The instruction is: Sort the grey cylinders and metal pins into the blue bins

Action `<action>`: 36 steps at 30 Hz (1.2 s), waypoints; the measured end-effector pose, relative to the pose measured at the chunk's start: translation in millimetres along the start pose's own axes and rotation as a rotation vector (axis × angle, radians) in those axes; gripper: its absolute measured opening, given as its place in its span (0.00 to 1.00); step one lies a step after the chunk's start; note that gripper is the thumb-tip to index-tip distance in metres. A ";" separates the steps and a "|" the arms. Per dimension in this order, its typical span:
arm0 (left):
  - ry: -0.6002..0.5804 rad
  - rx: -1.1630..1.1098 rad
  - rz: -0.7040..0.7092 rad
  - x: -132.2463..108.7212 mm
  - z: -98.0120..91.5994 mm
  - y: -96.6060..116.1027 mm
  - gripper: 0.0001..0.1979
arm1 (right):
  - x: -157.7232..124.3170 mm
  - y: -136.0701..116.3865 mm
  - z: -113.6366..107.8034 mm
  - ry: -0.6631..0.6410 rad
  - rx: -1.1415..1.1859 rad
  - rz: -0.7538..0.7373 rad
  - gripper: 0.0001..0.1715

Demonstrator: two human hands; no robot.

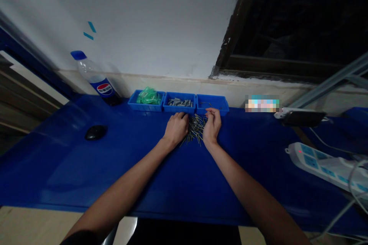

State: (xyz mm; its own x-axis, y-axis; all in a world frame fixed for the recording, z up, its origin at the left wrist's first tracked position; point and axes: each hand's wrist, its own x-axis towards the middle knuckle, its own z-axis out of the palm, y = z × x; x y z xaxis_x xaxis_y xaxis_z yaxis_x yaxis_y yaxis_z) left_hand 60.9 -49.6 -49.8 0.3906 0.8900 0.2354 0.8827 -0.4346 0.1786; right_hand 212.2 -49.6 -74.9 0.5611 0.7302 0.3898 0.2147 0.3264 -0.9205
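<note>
A loose pile of thin metal pins, perhaps nails or screws, [196, 128] lies on the blue tabletop between my hands. My left hand [176, 129] rests palm down at the pile's left edge, its fingers bent and partly hidden under the knuckles. Against the right edge, my right hand [212, 125] stands on its side, cupped, with loosely curved fingers. Neither hand visibly holds anything. Just beyond are three joined blue trays: the right tray [225, 107] has a few pins, the middle tray [179, 110] short grey metal pieces, the left tray [143, 108] green-tinted plastic packets.
A Pepsi bottle [99, 78] stands back left by the wall, with a black mouse [95, 132] in front of it. To the right are a phone on a stand [303, 118], a blurred-out item [263, 103] and a white power strip [319, 162] with cables.
</note>
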 end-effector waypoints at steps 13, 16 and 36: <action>-0.068 0.042 0.001 0.2 -5.1 -27.5 0.20 | 5.8 -4.8 -25.8 -0.060 0.056 -0.070 0.11; -0.063 0.073 0.001 -2.8 -4.3 -24.9 0.20 | 6.7 -6.4 -29.4 -0.048 0.078 -0.082 0.11; 0.250 -1.005 -0.058 -9.1 -2.7 -13.9 0.14 | 4.2 -14.7 -33.6 -0.460 -0.089 -0.126 0.13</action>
State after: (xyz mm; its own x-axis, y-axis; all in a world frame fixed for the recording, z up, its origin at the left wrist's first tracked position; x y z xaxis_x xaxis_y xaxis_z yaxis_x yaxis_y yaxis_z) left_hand 44.4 -52.1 -51.9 0.1882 0.9090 0.3719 0.2286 -0.4089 0.8835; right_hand 238.3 -71.5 -60.6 0.1193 0.8842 0.4516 0.3373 0.3917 -0.8561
